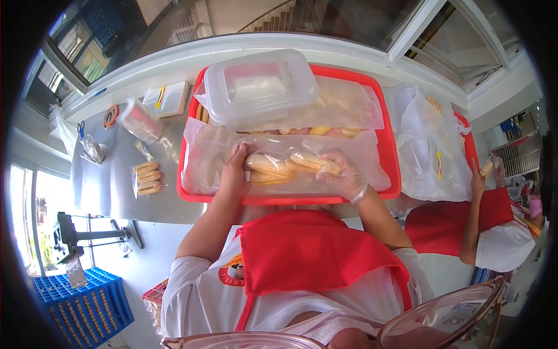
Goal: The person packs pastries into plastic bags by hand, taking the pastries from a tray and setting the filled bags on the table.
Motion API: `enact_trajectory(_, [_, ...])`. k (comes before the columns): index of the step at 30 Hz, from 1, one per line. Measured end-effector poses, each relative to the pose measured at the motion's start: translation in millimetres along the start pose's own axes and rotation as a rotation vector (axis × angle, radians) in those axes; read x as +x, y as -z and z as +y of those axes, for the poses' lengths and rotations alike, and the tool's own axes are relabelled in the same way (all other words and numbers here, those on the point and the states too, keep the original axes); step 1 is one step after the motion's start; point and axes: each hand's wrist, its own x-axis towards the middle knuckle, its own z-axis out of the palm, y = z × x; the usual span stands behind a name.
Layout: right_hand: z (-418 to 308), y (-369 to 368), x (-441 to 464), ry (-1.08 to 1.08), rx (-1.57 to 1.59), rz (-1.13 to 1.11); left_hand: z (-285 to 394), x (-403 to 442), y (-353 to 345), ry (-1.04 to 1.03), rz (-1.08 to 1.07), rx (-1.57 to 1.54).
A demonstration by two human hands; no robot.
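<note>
Quick pass: at 6 o'clock, nearest us, we have a red apron (pixel 314 247). Our left hand (pixel 234 168) grips the finger biscuits (pixel 267 165) at their 9 o'clock end; our right hand (pixel 344 175), in a clear glove, grips the 3 o'clock end. Biscuits sit mid-view, over translucent paper (pixel 200 157) in the red tray (pixel 388 152). We log bagged biscuits (pixel 149 178) at 9 o'clock, a plastic tub (pixel 261 87) near 12, and a co-worker (pixel 456 228) toward 3.

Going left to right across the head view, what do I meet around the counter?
Blue scissors handles, orange-rimmed roll, bagged pastries, left hand, more pastries, gloved right hand, white plastic sheeting, co-worker's hands.
</note>
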Motion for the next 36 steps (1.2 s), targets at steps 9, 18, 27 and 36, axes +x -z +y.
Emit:
enact_trajectory(9, [4.9, -6.3, -3.0, -0.536, 0.570, 0.158, 2.5, -26.3, -18.0, 0.101, 0.092, -0.076])
enact_trajectory(18, [-9.2, -6.9, -8.3, -0.397, 0.240, 0.198, 4.3, -51.0, -27.4, -0.002, 0.047, -0.162])
enact_trajectory(27, [-5.9, -11.8, -14.8, -0.230, 0.493, 0.166, -2.9, -48.0, -23.5, 0.111, 0.050, -0.110])
enact_trajectory(36, [-6.4, -12.3, -11.9, -0.502, 0.558, 0.296, -2.6, -47.7, -36.8, 0.099, 0.108, -0.171])
